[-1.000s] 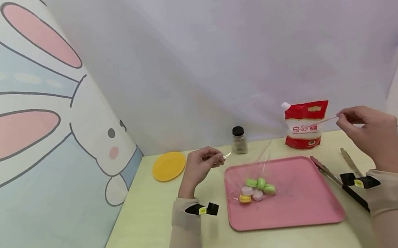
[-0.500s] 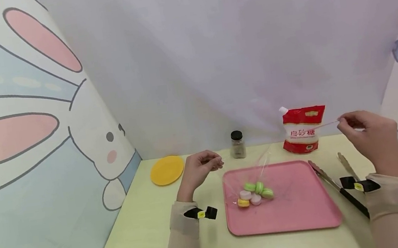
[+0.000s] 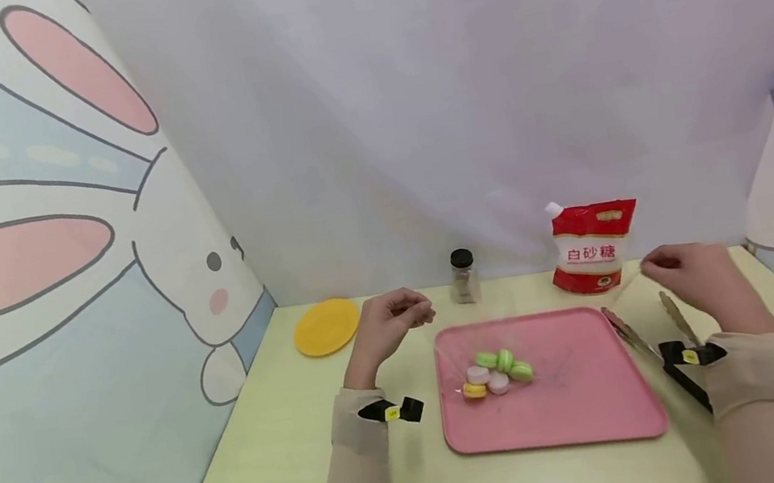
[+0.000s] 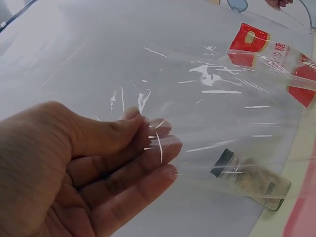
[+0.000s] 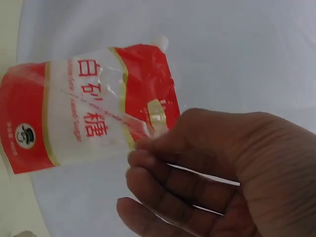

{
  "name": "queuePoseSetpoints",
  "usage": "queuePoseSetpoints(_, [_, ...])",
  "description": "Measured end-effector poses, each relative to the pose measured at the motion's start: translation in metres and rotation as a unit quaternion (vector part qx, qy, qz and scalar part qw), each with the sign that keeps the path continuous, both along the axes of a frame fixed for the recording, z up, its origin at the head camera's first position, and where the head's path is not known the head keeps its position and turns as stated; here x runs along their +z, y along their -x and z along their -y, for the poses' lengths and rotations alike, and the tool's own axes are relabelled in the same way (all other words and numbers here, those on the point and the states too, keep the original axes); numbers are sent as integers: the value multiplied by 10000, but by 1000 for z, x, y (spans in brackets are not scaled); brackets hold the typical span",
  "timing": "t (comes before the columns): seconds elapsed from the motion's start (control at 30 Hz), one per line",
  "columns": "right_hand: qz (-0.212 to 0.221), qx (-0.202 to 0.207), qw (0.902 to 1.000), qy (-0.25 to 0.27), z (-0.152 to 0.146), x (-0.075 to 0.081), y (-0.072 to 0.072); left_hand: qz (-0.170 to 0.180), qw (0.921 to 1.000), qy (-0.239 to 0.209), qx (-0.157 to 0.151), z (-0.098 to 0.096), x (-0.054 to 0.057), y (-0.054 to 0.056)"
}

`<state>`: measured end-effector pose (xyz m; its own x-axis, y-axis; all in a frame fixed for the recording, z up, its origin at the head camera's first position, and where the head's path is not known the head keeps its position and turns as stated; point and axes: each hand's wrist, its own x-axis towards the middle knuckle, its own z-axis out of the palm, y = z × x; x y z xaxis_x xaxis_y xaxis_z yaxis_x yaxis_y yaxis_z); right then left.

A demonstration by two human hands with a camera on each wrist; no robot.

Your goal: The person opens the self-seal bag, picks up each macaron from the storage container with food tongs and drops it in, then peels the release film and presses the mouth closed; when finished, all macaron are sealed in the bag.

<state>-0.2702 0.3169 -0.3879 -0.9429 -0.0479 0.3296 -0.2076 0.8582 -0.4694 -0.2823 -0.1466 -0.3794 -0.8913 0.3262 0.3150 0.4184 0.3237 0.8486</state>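
A sheet of thin clear plastic film [image 4: 207, 76] spans the space between the two hands, mostly seen by its glints. My left hand [image 3: 391, 327] pinches one edge of it between thumb and index finger, left of the pink tray [image 3: 564, 414]. On the other side, my right hand [image 3: 693, 283] pinches the opposite edge beside the red and white sugar pouch [image 3: 588, 252]. Several small macarons, such as a green macaron [image 3: 521, 371], a pale lilac macaron [image 3: 498, 383] and a yellow macaron [image 3: 474, 390], lie on the tray's left half, seen through the film. Whether it touches them I cannot tell.
A small glass jar [image 3: 464, 280] with a black lid stands behind the tray. Left of it lies a yellow plate [image 3: 327, 327]. Tongs [image 3: 630, 336] lie along the tray's right side, partly under my right arm. A fabric backdrop [image 3: 375, 153] rises behind the table.
My right hand has moved left and down, nearer the tray, and the film hangs slacker on that side. The left hand stays nearly in place, and the macarons have not moved.
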Motion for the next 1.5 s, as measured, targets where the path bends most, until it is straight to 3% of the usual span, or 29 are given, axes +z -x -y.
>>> queuePoseSetpoints(0.07, [410, 667, 9968, -143, 13, -3, 8, -51, 10000, 13, -9, 0, 2, 1])
queuePoseSetpoints(0.17, [1050, 1374, 9846, -272, 34, -9, 18, -54, 10000, 16, -15, 0, 3, 2])
queuePoseSetpoints(0.3, [1599, 1769, 9699, -505, 50, -20, 24, 5, 9999, 81, -60, 1, 4, 2])
queuePoseSetpoints(0.37, [1423, 1771, 9716, -655, 53, -23, 23, 60, 9998, 134, -143, 2, 4, 2])
queuePoseSetpoints(0.43, [976, 1736, 9775, -697, 55, -24, 20, 98, 9994, 193, -261, 3, 4, 2])
queuePoseSetpoints(0.5, [441, 1850, 9806, -469, 61, -22, 18, 96, 9989, 281, -352, 4, 4, 1])
queuePoseSetpoints(0.57, [210, 1975, 9801, 4, 72, -21, 17, 39, 9983, 370, -439, 4, 3, 0])
queuePoseSetpoints(0.63, [259, 2283, 9709, 676, 88, -22, 17, -8, 9976, 445, -527, 3, 2, 0])
queuePoseSetpoints(0.77, [1063, 2620, 9427, 1769, 127, -28, 17, 31, 9967, 497, -639, 0, -2, 0])
queuePoseSetpoints(0.83, [1345, 2737, 9290, 2095, 143, -31, 18, 79, 9969, 493, -615, -1, -4, 0])
queuePoseSetpoints(0.9, [1441, 2697, 9247, 2266, 155, -33, 19, 98, 9972, 467, -569, -2, -5, -1])
queuePoseSetpoints(0.97, [1433, 2598, 9221, 2483, 162, -32, 20, 88, 9975, 460, -522, -3, -6, -1])
queuePoseSetpoints(1.03, [1312, 2421, 9257, 2595, 165, -30, 20, 54, 9977, 476, -477, -3, -6, -1])
queuePoseSetpoints(1.2, [1008, 2342, 9220, 2914, 153, -16, 12, 166, 9992, 264, -229, 2, -2, -1])
queuePoseSetpoints(1.33, [798, 2821, 9090, 2962, 138, -2, 1, 258, 9991, -300, -174, 7, 3, -2])
queuePoseSetpoints(1.5, [419, 3521, 8848, 3023, 129, 9, -6, -27, 9959, -815, -398, 8, 10, -6])
